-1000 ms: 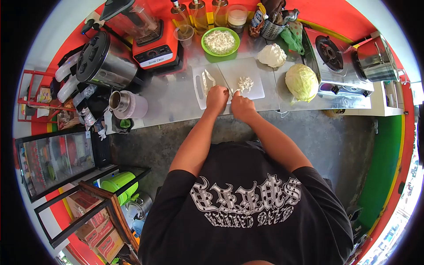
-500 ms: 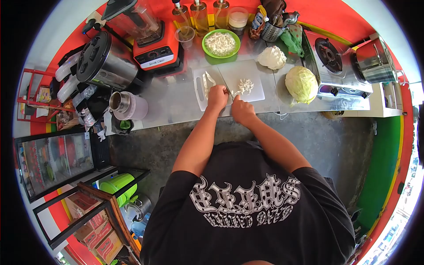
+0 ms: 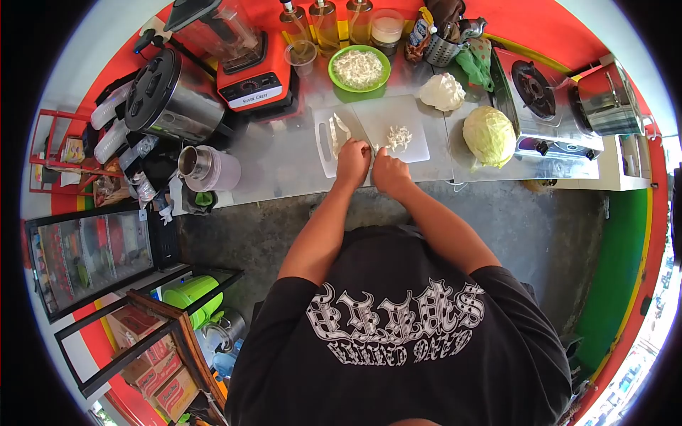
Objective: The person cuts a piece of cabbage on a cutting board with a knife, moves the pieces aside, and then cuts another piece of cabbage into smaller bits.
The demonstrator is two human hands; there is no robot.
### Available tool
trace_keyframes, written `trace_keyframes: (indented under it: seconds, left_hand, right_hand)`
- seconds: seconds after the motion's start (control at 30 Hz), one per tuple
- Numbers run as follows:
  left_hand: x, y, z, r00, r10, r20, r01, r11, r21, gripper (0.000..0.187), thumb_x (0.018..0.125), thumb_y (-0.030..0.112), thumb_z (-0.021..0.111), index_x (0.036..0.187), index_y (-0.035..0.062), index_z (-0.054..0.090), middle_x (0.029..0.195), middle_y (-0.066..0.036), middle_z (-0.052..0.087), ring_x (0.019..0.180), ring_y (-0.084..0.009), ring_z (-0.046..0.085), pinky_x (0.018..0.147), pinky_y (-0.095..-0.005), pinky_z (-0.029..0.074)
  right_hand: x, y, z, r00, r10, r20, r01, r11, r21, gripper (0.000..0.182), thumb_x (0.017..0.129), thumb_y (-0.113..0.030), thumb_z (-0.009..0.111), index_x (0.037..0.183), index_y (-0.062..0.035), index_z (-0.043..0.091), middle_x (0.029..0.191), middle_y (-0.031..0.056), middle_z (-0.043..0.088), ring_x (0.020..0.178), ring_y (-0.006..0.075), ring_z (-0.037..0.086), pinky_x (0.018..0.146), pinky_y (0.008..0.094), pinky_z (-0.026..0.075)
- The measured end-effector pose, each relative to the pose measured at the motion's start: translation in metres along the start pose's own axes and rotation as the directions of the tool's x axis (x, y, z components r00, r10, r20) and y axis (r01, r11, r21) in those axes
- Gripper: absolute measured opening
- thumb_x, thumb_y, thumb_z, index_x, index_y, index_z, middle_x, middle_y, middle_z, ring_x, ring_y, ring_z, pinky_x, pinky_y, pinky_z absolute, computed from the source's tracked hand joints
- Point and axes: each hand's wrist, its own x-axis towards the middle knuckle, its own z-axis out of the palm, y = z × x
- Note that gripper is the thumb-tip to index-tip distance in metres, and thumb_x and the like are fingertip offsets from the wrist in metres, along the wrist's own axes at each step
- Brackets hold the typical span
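On the white cutting board (image 3: 419,145), my right hand (image 3: 391,174) is closed around the handle of a knife (image 3: 364,128), whose blade points away from me across the board. Close to its left, my left hand (image 3: 353,162) is closed with its fingertips near the blade, on a pale piece of cabbage that is mostly hidden. Thin white strips of cabbage (image 3: 339,128) lie beyond the left hand. Right of the blade sits a small heap of shredded cabbage (image 3: 399,138).
Behind the board stands a green bowl (image 3: 382,73) of white shreds. A cut white piece (image 3: 442,93) and a whole cabbage (image 3: 489,138) sit to the right, before the stove (image 3: 534,92). A red blender (image 3: 252,85) and a steel flask (image 3: 202,167) are on the left.
The view has shifted slightly, so the counter appears a little further right. My hands stay together at the board's near edge, with only a small movement at the knife.
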Motion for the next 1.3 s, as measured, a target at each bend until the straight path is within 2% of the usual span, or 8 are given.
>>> trace_keyframes:
  seconds: [0.17, 0.23, 0.37, 0.43, 0.57, 0.63, 0.77, 1.3]
  left_hand:
    - [-0.002, 0.004, -0.003, 0.999, -0.014, 0.04, 0.016, 0.998, -0.054, 0.007, 0.082, 0.006, 0.065, 0.079, 0.0002, 0.067, 0.086, -0.018, 0.063, 0.082, -0.0397, 0.063, 0.074, -0.0479, 0.051]
    - [-0.002, 0.003, 0.0, 0.999, -0.034, 0.032, 0.035, 0.999, -0.041, 0.007, 0.082, 0.006, 0.065, 0.079, 0.0002, 0.068, 0.087, -0.019, 0.064, 0.083, -0.0397, 0.063, 0.075, -0.0474, 0.051]
    - [-0.002, 0.006, -0.002, 0.998, -0.062, 0.025, 0.063, 0.997, -0.039, 0.007, 0.081, 0.006, 0.065, 0.08, 0.0005, 0.069, 0.089, -0.019, 0.065, 0.084, -0.0391, 0.064, 0.076, -0.0463, 0.052]
    - [-0.004, 0.005, -0.003, 0.999, -0.036, 0.025, 0.037, 0.998, -0.053, 0.007, 0.081, 0.006, 0.065, 0.08, 0.0006, 0.07, 0.089, -0.018, 0.065, 0.083, -0.0386, 0.064, 0.075, -0.0459, 0.053]
    - [-0.004, -0.002, 0.004, 0.999, -0.051, 0.009, 0.051, 0.998, -0.043, 0.007, 0.08, 0.006, 0.067, 0.081, 0.0004, 0.071, 0.089, -0.018, 0.065, 0.083, -0.0374, 0.065, 0.075, -0.045, 0.053]
    - [-0.003, -0.002, 0.006, 0.999, -0.051, -0.017, 0.05, 0.998, -0.035, 0.008, 0.078, 0.006, 0.068, 0.081, -0.0003, 0.071, 0.087, -0.017, 0.066, 0.081, -0.0356, 0.066, 0.074, -0.0431, 0.053]
    - [-0.004, 0.0, 0.002, 0.998, -0.068, 0.01, 0.069, 0.99, -0.121, 0.006, 0.078, 0.005, 0.068, 0.08, 0.0005, 0.071, 0.087, -0.017, 0.065, 0.083, -0.0369, 0.065, 0.074, -0.0447, 0.053]
    - [-0.005, -0.005, 0.004, 0.999, -0.042, -0.018, 0.04, 0.994, -0.098, 0.008, 0.077, 0.005, 0.073, 0.082, -0.0012, 0.072, 0.085, -0.015, 0.068, 0.076, -0.0302, 0.069, 0.07, -0.0373, 0.056]
  right_hand:
    - [-0.004, 0.0, -0.004, 1.0, -0.006, 0.015, 0.007, 0.998, -0.066, 0.033, 0.092, -0.012, 0.059, 0.117, 0.0051, 0.047, 0.108, 0.0249, 0.073, 0.104, 0.0386, 0.072, 0.087, 0.0445, 0.059]
    - [-0.008, 0.0, 0.005, 1.0, 0.027, -0.007, -0.026, 0.999, 0.034, 0.028, 0.095, -0.013, 0.054, 0.115, 0.0044, 0.047, 0.11, 0.0298, 0.07, 0.105, 0.0443, 0.07, 0.091, 0.0489, 0.056]
    - [-0.001, -0.001, 0.005, 1.0, 0.029, 0.011, -0.03, 0.998, 0.052, 0.03, 0.095, -0.014, 0.054, 0.117, 0.0049, 0.046, 0.111, 0.0301, 0.07, 0.107, 0.0446, 0.069, 0.092, 0.0496, 0.056]
    - [0.002, -0.001, -0.002, 1.0, -0.01, 0.021, 0.011, 0.999, -0.032, 0.033, 0.093, -0.013, 0.058, 0.118, 0.0046, 0.047, 0.11, 0.0255, 0.072, 0.107, 0.0388, 0.071, 0.089, 0.0453, 0.059]
    - [-0.01, -0.002, -0.001, 1.0, 0.004, 0.008, -0.004, 1.0, -0.028, 0.033, 0.093, -0.013, 0.059, 0.118, 0.0044, 0.047, 0.109, 0.0254, 0.072, 0.106, 0.0385, 0.071, 0.088, 0.0452, 0.059]
    - [-0.012, -0.002, 0.003, 1.0, 0.024, 0.012, -0.024, 0.999, 0.022, 0.032, 0.092, -0.01, 0.057, 0.118, 0.0052, 0.045, 0.112, 0.0297, 0.07, 0.107, 0.044, 0.069, 0.092, 0.0499, 0.056]
    - [-0.003, -0.002, -0.001, 0.999, 0.003, 0.033, -0.004, 0.999, 0.054, 0.032, 0.093, -0.011, 0.057, 0.118, 0.0047, 0.045, 0.113, 0.0301, 0.069, 0.107, 0.0445, 0.069, 0.092, 0.0501, 0.055]
    - [-0.008, 0.0, 0.003, 1.0, 0.023, 0.02, -0.024, 0.999, 0.042, 0.03, 0.093, -0.011, 0.057, 0.116, 0.0036, 0.046, 0.114, 0.0294, 0.069, 0.109, 0.0444, 0.068, 0.093, 0.0505, 0.055]
